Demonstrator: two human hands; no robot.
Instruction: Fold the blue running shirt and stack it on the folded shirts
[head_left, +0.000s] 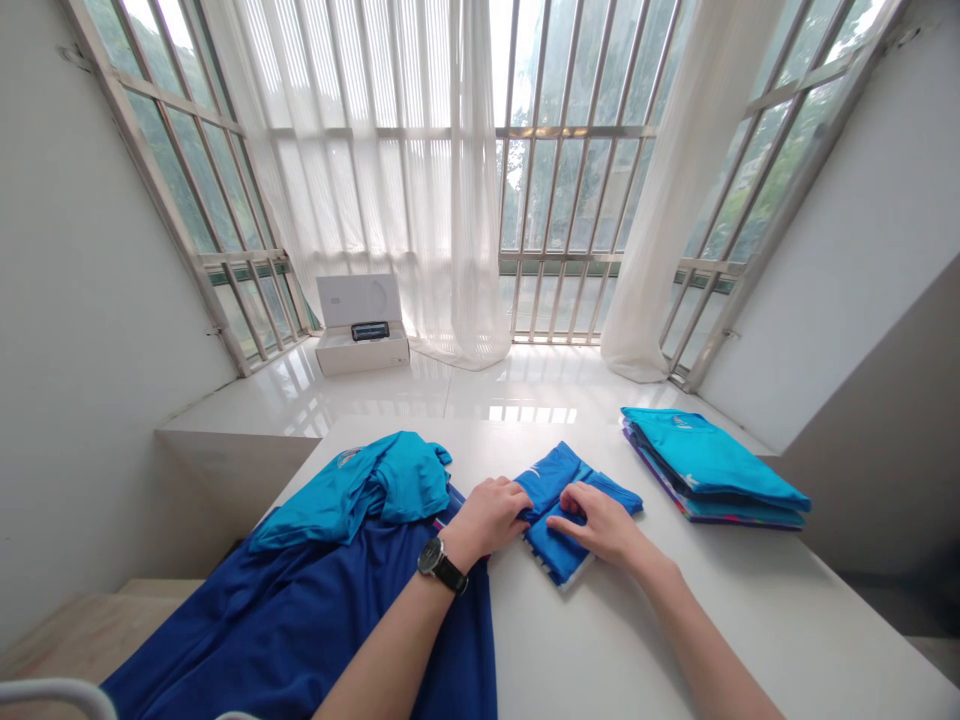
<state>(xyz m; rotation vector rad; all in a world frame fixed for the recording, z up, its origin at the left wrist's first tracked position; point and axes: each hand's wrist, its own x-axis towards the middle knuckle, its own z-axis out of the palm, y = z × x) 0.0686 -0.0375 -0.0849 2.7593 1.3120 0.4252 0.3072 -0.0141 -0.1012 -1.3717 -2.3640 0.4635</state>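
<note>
The left hand and right hand sit close together, pressing flat on the folded blue jersey from either side without gripping, its edges squared on the white table.

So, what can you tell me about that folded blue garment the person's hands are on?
The folded blue garment lies on the white table in a narrow, slightly uneven bundle, angled across the surface. Its bright blue fabric looks thin and slightly glossy, like sportswear, with a small white mark near the far end and a pale edge at the near end. A loose flap sticks out to the right. The left hand touches its left side, while the right hand rests on top with fingers spread.
</note>
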